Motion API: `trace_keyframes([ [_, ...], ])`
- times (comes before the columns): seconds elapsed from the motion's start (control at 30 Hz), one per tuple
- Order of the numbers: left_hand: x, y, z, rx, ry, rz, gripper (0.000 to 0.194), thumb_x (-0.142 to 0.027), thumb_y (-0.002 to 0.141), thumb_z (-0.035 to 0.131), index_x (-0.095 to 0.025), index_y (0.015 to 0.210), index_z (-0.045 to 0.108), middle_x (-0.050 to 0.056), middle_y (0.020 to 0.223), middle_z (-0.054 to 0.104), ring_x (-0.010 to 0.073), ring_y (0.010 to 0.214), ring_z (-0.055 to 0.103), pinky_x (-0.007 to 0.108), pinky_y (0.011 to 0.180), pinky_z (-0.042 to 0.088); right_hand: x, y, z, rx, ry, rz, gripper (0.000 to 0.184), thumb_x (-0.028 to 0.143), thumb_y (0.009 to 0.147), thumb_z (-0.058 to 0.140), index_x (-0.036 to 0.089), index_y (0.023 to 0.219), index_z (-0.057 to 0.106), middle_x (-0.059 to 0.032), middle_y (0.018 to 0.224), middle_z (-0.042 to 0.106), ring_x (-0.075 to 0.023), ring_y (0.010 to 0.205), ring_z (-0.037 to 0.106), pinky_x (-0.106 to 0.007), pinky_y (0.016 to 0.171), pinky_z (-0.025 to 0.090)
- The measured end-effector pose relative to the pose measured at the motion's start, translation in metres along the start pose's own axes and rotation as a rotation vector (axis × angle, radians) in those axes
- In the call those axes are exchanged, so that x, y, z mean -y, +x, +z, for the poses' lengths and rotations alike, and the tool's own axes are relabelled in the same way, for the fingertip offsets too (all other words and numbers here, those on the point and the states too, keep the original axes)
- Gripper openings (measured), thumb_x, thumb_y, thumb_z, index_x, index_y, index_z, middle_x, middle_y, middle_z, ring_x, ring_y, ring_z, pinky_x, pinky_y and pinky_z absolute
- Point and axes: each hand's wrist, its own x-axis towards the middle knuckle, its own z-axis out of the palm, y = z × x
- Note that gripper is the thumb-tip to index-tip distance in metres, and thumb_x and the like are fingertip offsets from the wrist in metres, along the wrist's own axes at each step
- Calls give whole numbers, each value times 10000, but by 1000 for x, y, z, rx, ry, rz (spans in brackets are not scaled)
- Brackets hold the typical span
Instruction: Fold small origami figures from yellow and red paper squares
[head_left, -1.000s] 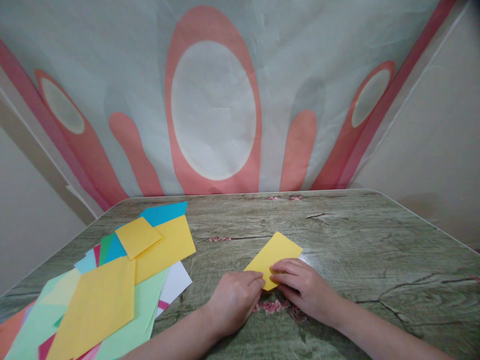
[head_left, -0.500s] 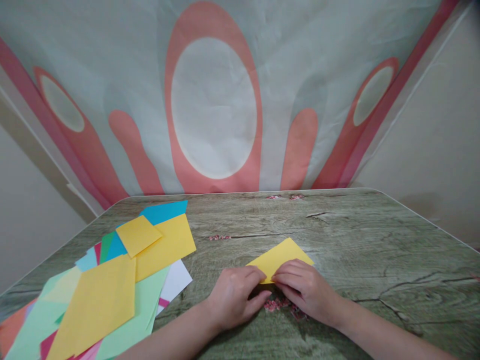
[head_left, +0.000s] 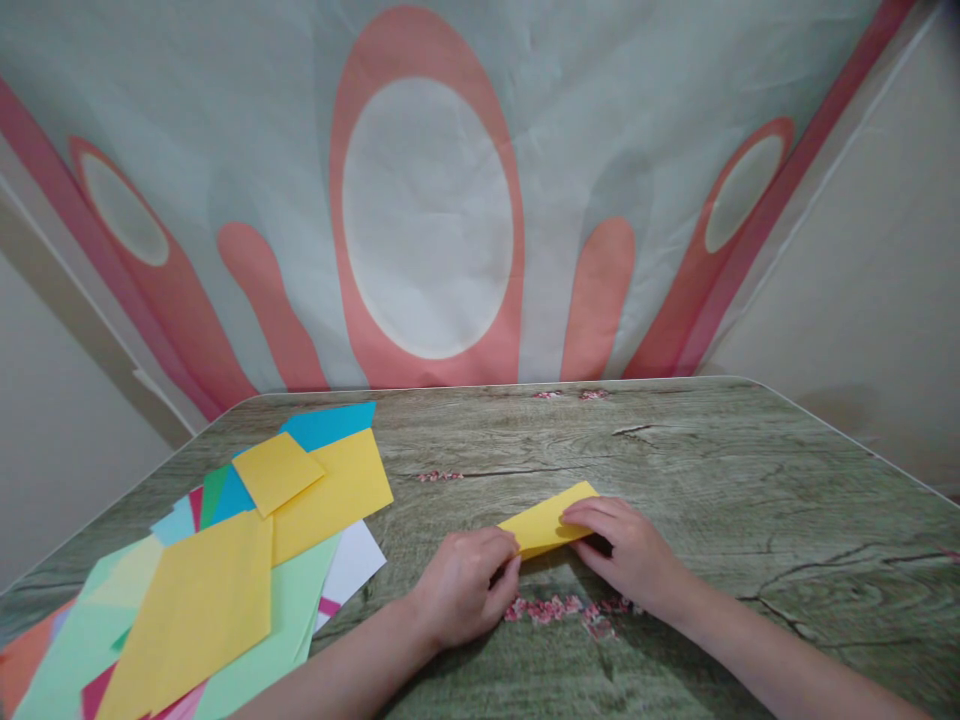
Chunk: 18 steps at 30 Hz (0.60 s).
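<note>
On the table [head_left: 712,470], the left hand [head_left: 471,582] is pinching a yellow paper [head_left: 546,524] at left. The right hand [head_left: 624,540] is pinching it at right.

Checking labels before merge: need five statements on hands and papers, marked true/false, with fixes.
1. The left hand and right hand both touch one yellow strip. True.
2. The right hand rests on the blue sheet. False: the blue sheet lies apart from both hands.
3. A small yellow sheet overlaps a larger yellow one. True.
4. The hands touch each other. False: there is a gap between them.
5. Pink flowers show on the tabletop. True.
</note>
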Motion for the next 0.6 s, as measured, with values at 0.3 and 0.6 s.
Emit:
trace_keyframes([
  [0.3,8,2,1,9,-57,-72,167,-172,843,423,-166,818,589,49,776,627,144,724,593,224,679,468,-12,5,-20,102,126,135,186,298,805,585,213,959,644,-41,947,688,-193,858,635,-338,798,499],
  [0.6,12,4,1,-1,-79,-161,171,-177,852,406,-162,769,555,34,734,586,143,694,549,232,644,438,-26,8,-19,12,323,334,263,354,835,522,196,1022,618,-63,992,662,-207,896,613,-339,794,503],
])
